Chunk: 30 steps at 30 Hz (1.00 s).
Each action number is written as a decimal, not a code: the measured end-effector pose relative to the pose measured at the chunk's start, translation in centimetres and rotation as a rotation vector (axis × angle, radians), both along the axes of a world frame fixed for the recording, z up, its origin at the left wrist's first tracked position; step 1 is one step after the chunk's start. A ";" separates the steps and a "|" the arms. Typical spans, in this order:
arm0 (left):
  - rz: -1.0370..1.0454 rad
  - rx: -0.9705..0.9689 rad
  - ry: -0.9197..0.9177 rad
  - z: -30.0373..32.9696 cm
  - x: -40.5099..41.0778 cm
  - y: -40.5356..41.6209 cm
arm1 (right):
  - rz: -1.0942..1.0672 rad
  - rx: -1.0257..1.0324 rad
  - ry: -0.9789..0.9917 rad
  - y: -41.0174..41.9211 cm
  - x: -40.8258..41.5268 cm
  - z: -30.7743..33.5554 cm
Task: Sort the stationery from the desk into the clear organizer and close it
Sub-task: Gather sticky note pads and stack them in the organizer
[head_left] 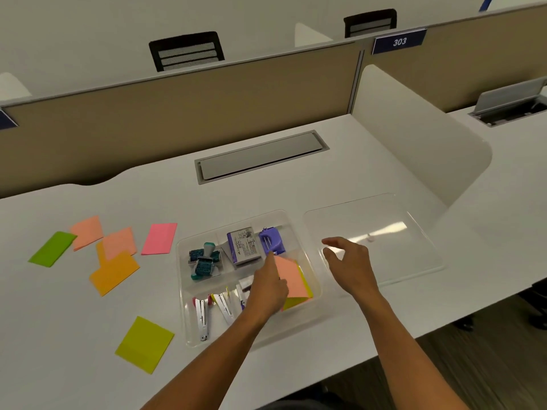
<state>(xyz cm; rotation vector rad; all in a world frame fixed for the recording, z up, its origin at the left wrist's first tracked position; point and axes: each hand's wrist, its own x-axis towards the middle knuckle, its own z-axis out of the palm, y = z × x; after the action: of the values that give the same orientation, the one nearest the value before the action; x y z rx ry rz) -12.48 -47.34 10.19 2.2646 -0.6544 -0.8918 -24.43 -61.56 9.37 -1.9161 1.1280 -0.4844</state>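
Two hands are over the desk (296, 184). My left hand (270, 287) pinches a peach note (288, 276) and holds it in the 3 o'clock part of the clear box (189, 321), on top of a yellow note (296, 303). My right hand (350, 261) hangs with loose fingers, holding nothing, over the lid (384, 220) just beside the box at 3 o'clock. More paper notes (114, 272) lie at 9 o'clock.

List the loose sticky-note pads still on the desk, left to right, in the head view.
Green pad → salmon pad → orange pad → yellow-green pad → pink pad.
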 end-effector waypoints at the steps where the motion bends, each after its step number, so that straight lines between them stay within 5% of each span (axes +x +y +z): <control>1: 0.008 -0.004 -0.020 -0.2 0.0 0.1 | -0.004 0.009 -0.009 -0.1 0.0 0.1; 11: 0.121 -0.110 -0.092 0.5 1.3 2.9 | 0.042 0.023 -0.047 1.1 1.9 1.5; 18: 0.144 -0.133 -0.435 0.9 4.5 7.6 | 0.222 0.073 -0.095 5.0 6.0 2.1; 24: 0.187 -0.035 -0.672 0.6 8.8 12.4 | 0.403 0.085 -0.104 9.7 9.5 2.2; 30: 0.287 0.095 -0.686 -1.4 13.7 18.3 | 0.622 -0.028 -0.058 15.3 13.3 2.1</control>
<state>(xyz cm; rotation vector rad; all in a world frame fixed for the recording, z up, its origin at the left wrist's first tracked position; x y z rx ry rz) 1.23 -29.00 8.78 2.6643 -0.5475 0.0122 -11.14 -46.25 11.43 -2.1289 0.4428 -0.2055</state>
